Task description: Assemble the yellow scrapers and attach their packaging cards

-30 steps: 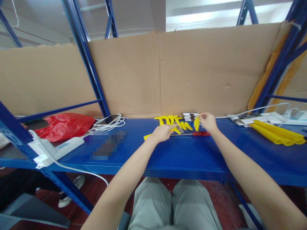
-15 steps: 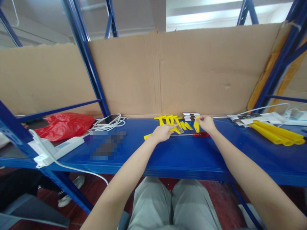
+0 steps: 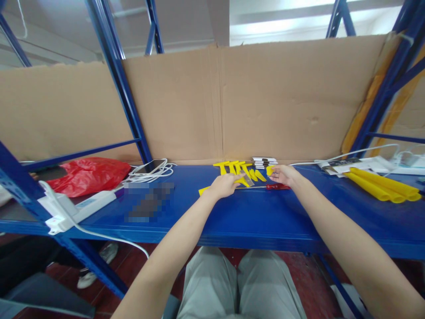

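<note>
My left hand (image 3: 226, 185) is closed round a yellow tool with a flat metal blade (image 3: 248, 180); part of its yellow handle (image 3: 203, 191) shows beside the wrist. My right hand (image 3: 281, 174) pinches a small yellow piece (image 3: 270, 170) above the blue table, its lower part hidden by the fingers. Between the hands lie small yellow pieces (image 3: 260, 176). Behind my left hand several yellow T-shaped pieces (image 3: 223, 166) stand in a row. A screwdriver with a red handle (image 3: 277, 187) lies just below my right hand.
Small white and dark packs (image 3: 264, 161) lie by the cardboard wall (image 3: 282, 102). Yellow rolled tubes (image 3: 381, 185) are at the right. To the left are a red plastic bag (image 3: 89, 175), coiled white cable (image 3: 154, 170) and a white power strip (image 3: 89, 207).
My right hand has turned and shifted slightly, and its fingers now cover most of the yellow piece that stood upright in them. My left hand has hardly moved.
</note>
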The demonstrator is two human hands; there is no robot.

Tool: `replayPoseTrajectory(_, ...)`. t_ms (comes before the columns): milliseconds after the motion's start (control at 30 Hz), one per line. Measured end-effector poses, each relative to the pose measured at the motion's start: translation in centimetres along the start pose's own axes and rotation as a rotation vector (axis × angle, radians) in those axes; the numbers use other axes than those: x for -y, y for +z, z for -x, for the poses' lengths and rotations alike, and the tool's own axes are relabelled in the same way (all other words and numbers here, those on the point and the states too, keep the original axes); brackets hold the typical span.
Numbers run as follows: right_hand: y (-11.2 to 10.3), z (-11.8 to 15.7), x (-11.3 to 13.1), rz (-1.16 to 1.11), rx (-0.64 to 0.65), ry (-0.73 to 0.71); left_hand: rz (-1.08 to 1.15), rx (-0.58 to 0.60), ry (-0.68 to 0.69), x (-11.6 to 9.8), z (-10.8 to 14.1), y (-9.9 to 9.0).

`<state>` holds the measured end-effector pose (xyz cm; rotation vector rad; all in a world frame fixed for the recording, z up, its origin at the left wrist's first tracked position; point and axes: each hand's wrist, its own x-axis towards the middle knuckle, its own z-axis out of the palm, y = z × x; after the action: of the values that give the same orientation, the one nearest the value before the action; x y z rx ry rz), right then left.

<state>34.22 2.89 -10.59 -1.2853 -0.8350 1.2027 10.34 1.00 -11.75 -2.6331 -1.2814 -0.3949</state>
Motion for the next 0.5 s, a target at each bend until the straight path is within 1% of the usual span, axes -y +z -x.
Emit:
replayPoseTrajectory(100, 1.0, 0.4, 0.2, 0.007, 0.140, 0.000, 0.003, 0.001, 0.009, 0.0, 0.0, 0.0)
replayPoseTrajectory(167, 2.0, 0.7, 0.5, 0.005, 0.193, -0.015, 0.003, 0.007, -0.001, 0.0, 0.0, 0.1)
replayPoseTrajectory(300, 4.2, 0.9, 1.1, 0.026, 0.250, -0.054, -0.002, 0.026, -0.053, 0.0, -0.2, 0.2)
replayPoseTrajectory(400, 5.5, 0.7, 0.9, 0.028, 0.295, -0.101, -0.005, 0.033, -0.070, -0.1, -0.2, 0.1)
replayPoseTrajectory(500, 6.0, 0.6, 0.0, 0.013, 0.245, -0.160, -0.008, 0.043, -0.074, -0.3, -0.1, 0.0)
